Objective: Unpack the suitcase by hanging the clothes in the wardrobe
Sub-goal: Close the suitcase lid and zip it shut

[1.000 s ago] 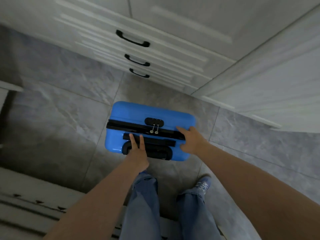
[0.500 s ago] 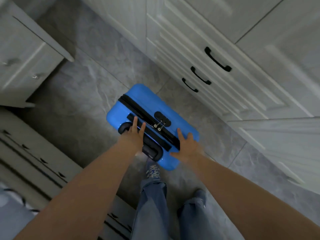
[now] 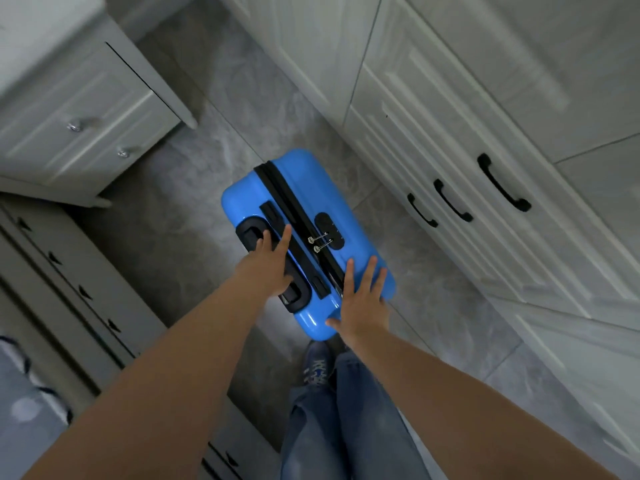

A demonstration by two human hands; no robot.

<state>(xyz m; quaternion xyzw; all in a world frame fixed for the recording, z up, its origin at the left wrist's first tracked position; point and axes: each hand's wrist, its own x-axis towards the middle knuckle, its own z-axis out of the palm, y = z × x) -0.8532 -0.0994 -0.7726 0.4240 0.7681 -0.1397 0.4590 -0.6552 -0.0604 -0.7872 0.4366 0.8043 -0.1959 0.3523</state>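
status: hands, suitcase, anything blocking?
Left hand flat on the suitcase top by its handle, fingers straight. Right hand flat on the near corner. Blue suitcase upright, zipped shut. White drawers close beside; floor around bare.

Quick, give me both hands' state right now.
Left hand: open, fingers straight on the blue suitcase top.
Right hand: open, flat against the suitcase's near end.

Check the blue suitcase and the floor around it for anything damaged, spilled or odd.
Nothing stands out. The blue suitcase stands upright on the tiled floor, zipped shut, with both zipper pulls at its lock. The left hand and right hand rest flat on top.
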